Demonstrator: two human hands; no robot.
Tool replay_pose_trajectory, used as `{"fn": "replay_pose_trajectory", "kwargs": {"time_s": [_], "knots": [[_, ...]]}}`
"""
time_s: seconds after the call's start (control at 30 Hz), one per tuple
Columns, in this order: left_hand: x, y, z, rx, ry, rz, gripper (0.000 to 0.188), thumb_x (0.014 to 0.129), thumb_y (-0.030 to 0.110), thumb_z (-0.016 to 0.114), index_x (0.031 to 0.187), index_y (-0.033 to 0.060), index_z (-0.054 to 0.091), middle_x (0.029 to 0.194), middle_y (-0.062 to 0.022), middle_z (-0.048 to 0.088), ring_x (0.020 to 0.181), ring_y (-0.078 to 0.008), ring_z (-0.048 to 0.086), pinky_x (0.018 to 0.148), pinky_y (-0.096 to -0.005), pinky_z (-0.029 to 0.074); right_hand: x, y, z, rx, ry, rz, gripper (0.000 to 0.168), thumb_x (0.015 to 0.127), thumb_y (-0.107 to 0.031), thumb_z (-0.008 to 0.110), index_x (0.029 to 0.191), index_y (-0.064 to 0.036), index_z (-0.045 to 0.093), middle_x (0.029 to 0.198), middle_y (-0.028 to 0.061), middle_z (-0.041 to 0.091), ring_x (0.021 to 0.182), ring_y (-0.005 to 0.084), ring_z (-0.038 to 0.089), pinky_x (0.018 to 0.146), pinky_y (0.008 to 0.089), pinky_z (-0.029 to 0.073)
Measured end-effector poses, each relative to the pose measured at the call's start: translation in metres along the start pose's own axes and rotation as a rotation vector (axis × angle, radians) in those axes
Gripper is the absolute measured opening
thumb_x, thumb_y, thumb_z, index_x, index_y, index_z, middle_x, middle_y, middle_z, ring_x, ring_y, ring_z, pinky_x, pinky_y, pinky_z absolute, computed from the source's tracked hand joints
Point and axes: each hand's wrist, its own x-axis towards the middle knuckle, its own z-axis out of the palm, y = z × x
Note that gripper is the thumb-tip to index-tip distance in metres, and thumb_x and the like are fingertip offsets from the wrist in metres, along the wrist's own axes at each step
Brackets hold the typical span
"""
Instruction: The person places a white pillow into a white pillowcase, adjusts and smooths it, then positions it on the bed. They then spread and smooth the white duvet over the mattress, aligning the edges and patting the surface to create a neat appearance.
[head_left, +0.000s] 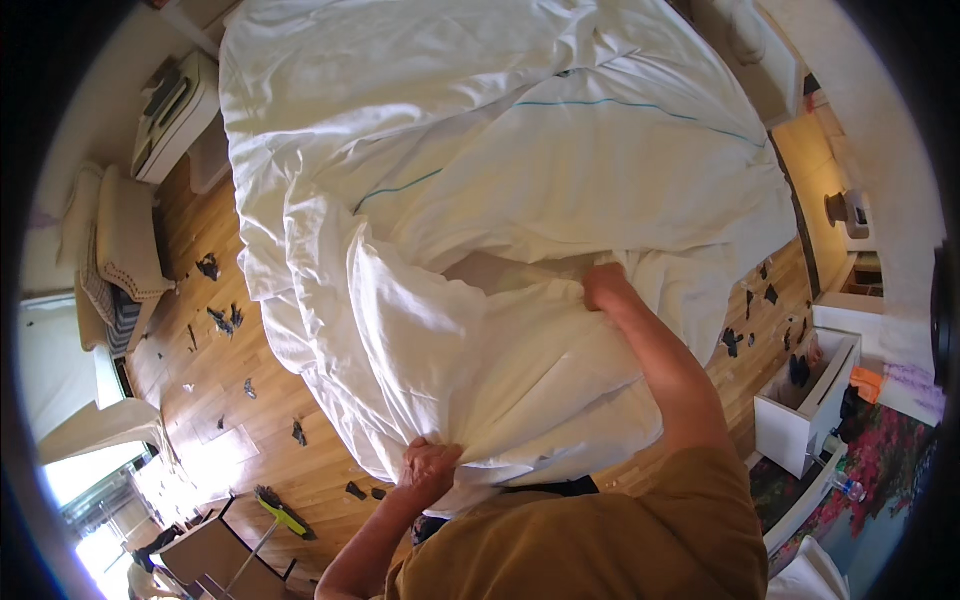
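A large white cloth cover (540, 360), wrinkled and marked by a thin teal line, spreads over what looks like a bed in front of me. My left hand (429, 471) grips a bunched fold at the near edge, close to my body. Further out and to the right, my right hand (606, 287) holds the cloth by the rim of a slit-like opening (499, 274). Its fingertips are partly hidden in the fabric. Through the opening, more pale cloth shows. Folds run taut from the left hand up the cover.
Dark scraps (221, 321) litter the wooden floor (277, 405) on both sides. An upholstered armchair (127, 240) stands left. A green-headed broom (283, 514) is at lower left. At right are a white drawer (787, 435) and a plastic bottle (849, 487).
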Motion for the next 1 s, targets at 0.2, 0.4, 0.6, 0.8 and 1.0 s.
{"fn": "replay_pose_trajectory", "kwargs": {"time_s": [0.2,0.4,0.6,0.8,1.0], "knots": [[0.068,0.012,-0.053,-0.038,-0.437,-0.146,0.034,0.072,0.029,0.072,0.097,0.0100,0.060,0.074,-0.0111,0.063,0.075,-0.0319,0.062,0.069,-0.0428,0.046,-0.140,0.026,0.030,0.604,0.938,0.096,0.021,0.065,-0.004,0.058,0.086,-0.004,0.061,0.079,0.0141,0.053,0.075,0.0349,0.058,0.064,0.0456,0.047],[0.198,0.064,-0.054,-0.186,-0.004,0.285,0.061,0.066,0.037,0.079,0.113,0.0081,0.054,0.108,-0.0126,0.055,0.106,-0.0329,0.051,0.098,-0.0436,0.035,-0.192,-0.022,0.043,0.919,1.209,0.015,0.025,0.067,0.008,0.056,0.090,0.000,0.058,0.081,0.0133,0.047,0.073,0.0307,0.052,0.063,0.0370,0.043],[0.256,0.030,0.027,0.139,-0.183,0.230,0.074,0.065,0.049,0.075,0.123,0.0091,0.052,0.111,-0.0125,0.058,0.108,-0.0321,0.052,0.102,-0.0456,0.029,-0.124,0.011,0.040,0.968,1.366,-0.026,0.024,0.067,0.009,0.057,0.089,-0.002,0.058,0.083,0.0119,0.047,0.074,0.0290,0.051,0.065,0.0371,0.043],[0.276,0.004,-0.018,0.413,-0.546,-0.103,0.067,0.063,0.062,0.066,0.095,0.0032,0.068,0.100,-0.0173,0.063,0.105,-0.0319,0.054,0.094,-0.0412,0.033,-0.086,0.053,0.019,0.825,1.508,0.046,0.028,0.062,0.010,0.054,0.086,-0.005,0.058,0.084,0.0139,0.048,0.081,0.0337,0.051,0.070,0.0418,0.043],[0.287,-0.062,-0.126,0.883,-0.487,-0.292,0.073,0.059,0.069,0.065,0.104,0.0117,0.069,0.113,-0.0089,0.064,0.119,-0.0297,0.048,0.104,-0.0491,0.025,-0.079,0.141,-0.047,0.787,1.803,0.388,0.016,0.077,0.003,0.053,0.087,-0.007,0.062,0.086,0.0097,0.054,0.082,0.0273,0.053,0.071,0.0363,0.045]]}}
